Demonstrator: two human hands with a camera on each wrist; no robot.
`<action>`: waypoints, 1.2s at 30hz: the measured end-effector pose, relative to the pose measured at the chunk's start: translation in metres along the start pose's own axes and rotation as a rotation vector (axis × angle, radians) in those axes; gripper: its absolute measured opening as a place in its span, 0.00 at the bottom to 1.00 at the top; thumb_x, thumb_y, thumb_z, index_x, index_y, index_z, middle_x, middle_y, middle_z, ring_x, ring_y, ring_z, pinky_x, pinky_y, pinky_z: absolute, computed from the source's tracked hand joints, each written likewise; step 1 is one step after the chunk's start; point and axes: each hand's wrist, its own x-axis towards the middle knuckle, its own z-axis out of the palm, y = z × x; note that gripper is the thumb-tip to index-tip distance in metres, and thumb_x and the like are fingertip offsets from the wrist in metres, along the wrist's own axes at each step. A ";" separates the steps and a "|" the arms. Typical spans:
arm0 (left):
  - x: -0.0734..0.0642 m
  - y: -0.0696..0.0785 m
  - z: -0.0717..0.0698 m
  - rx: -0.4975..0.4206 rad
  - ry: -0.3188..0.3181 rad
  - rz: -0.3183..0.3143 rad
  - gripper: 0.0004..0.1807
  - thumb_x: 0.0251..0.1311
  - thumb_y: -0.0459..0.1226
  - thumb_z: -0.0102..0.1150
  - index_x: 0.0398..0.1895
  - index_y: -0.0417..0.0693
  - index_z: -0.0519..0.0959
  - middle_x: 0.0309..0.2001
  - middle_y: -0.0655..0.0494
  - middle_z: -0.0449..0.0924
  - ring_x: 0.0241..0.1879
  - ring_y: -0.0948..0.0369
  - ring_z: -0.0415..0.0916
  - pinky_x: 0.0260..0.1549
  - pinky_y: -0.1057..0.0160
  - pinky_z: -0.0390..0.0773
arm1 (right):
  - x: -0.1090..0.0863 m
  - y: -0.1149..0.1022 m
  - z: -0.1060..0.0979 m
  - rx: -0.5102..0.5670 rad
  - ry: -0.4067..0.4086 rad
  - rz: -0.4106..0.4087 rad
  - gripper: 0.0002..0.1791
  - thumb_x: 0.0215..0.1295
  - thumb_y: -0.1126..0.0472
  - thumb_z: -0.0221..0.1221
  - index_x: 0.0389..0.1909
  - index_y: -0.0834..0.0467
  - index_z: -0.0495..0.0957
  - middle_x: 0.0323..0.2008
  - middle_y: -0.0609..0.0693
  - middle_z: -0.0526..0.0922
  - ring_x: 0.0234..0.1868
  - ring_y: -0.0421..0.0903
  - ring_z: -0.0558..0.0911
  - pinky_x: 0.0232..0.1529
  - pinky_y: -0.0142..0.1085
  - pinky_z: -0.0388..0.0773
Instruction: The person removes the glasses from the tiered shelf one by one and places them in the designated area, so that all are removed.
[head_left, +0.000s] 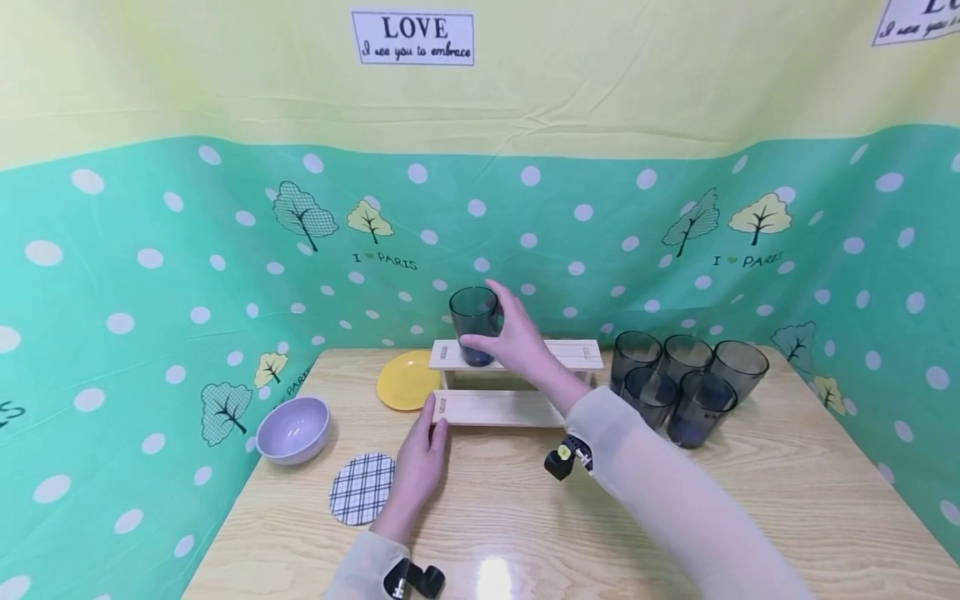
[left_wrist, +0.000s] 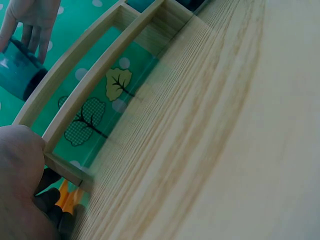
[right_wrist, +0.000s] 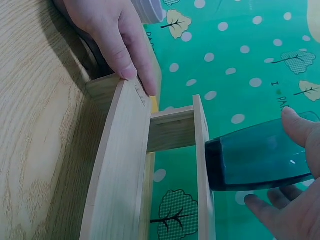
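Observation:
A two-tier wooden rack (head_left: 498,408) stands near the back of the table. My left hand (head_left: 420,458) grips the left end of its lower tier, thumb on top and fingers partly hidden beneath in the left wrist view. With thumb and fingers on either side, my right hand (head_left: 517,337) holds a dark tinted glass (head_left: 474,312) upright at the left end of the upper tier (head_left: 562,354). In the right wrist view the base of the glass (right_wrist: 250,157) meets the upper board.
Several similar dark glasses (head_left: 686,358) stand grouped right of the rack. Left of it lie a yellow plate (head_left: 405,382), a checked round coaster (head_left: 362,489) and a lilac bowl (head_left: 294,429). A dotted green and yellow cloth (head_left: 570,208) hangs behind the table.

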 end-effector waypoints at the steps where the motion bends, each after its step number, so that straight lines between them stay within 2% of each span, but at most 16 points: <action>1: 0.000 0.000 0.000 0.000 -0.001 0.000 0.34 0.90 0.49 0.45 0.91 0.50 0.54 0.87 0.49 0.58 0.84 0.46 0.57 0.83 0.42 0.59 | 0.000 0.001 0.000 -0.001 0.000 -0.001 0.59 0.68 0.51 0.79 0.90 0.46 0.51 0.83 0.60 0.62 0.82 0.61 0.66 0.78 0.60 0.70; 25: -0.001 0.002 0.001 -0.002 -0.002 -0.002 0.34 0.90 0.48 0.46 0.91 0.49 0.55 0.86 0.48 0.58 0.84 0.46 0.58 0.82 0.43 0.60 | 0.000 0.003 0.004 -0.008 0.051 0.008 0.55 0.67 0.54 0.80 0.88 0.48 0.58 0.81 0.57 0.68 0.79 0.58 0.70 0.77 0.58 0.73; 36: 0.000 0.001 0.000 0.005 -0.005 0.000 0.34 0.90 0.48 0.45 0.91 0.48 0.55 0.87 0.47 0.58 0.84 0.45 0.57 0.83 0.42 0.59 | -0.014 -0.006 -0.006 -0.011 0.066 0.005 0.55 0.65 0.52 0.82 0.87 0.45 0.61 0.77 0.54 0.72 0.76 0.57 0.74 0.72 0.57 0.78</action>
